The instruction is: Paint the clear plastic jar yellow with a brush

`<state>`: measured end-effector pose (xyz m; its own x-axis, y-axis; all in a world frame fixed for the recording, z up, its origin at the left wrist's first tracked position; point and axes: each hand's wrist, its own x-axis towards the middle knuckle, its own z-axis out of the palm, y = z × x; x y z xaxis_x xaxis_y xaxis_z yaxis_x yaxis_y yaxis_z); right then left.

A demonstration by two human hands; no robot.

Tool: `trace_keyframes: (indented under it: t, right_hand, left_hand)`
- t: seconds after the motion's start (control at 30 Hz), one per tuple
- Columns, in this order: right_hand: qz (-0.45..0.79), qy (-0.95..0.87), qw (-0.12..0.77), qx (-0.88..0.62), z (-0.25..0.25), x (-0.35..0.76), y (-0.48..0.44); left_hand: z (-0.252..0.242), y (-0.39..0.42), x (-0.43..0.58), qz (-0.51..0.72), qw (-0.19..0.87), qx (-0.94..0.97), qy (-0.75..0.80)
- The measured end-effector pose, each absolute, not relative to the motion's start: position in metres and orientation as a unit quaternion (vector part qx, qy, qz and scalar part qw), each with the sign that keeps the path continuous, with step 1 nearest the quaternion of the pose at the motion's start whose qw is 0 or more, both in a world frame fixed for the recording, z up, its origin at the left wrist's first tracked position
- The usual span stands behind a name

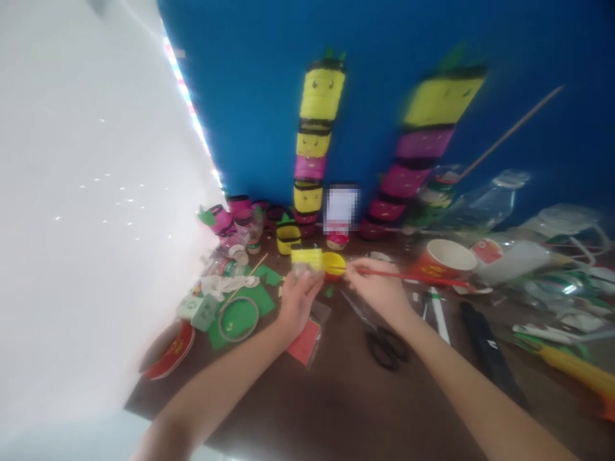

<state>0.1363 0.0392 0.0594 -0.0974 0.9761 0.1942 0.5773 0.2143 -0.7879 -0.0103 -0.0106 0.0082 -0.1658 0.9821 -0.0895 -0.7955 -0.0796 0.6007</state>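
Observation:
My left hand is closed around a small clear plastic piece, partly coated yellow, with a dark band at its top. A long red-handled paintbrush is pinched in my right hand. The brush tip points left, at a small cup of yellow paint beside the plastic piece; whether it touches the paint I cannot tell. Black-handled scissors lie below my right hand. Under my left wrist is a red sheet in a clear sleeve. Just behind my left hand stands a yellow-and-black pot.
Stacked yellow and pink painted pots stand against the blue wall, with a second stack to the right. Green sheets lie at left near a red bowl. A red paper cup and clear bottles crowd the right.

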Motion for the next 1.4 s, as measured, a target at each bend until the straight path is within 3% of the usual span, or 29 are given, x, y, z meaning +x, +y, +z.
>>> trace_keyframes:
  t: [0.13,0.23,0.47,0.53,0.77,1.4]
  right_hand:
    - [0.217,-0.705,0.359,-0.571,0.064,0.138,0.041]
    - [0.179,-0.678,0.418,-0.577,0.071,0.145,0.028]
    - [0.341,-0.5,0.617,-0.503,0.057,0.162,-0.029]
    - [0.381,-0.491,0.621,-0.478,0.049,0.161,-0.04]
    - [0.359,-0.559,0.569,-0.484,0.051,0.147,-0.054]
    - [0.369,-0.532,0.551,-0.526,0.046,0.144,-0.047]
  left_hand:
    - [0.014,-0.012,-0.008,0.715,0.615,0.176,0.283]
    - [0.014,-0.012,-0.006,0.716,0.591,0.199,0.313]
    - [0.009,-0.015,-0.003,0.703,0.504,0.259,0.431]
    - [0.013,-0.017,-0.002,0.703,0.491,0.259,0.445]
    - [0.017,-0.02,0.001,0.707,0.492,0.256,0.439]
    - [0.012,-0.02,-0.001,0.701,0.506,0.274,0.421]
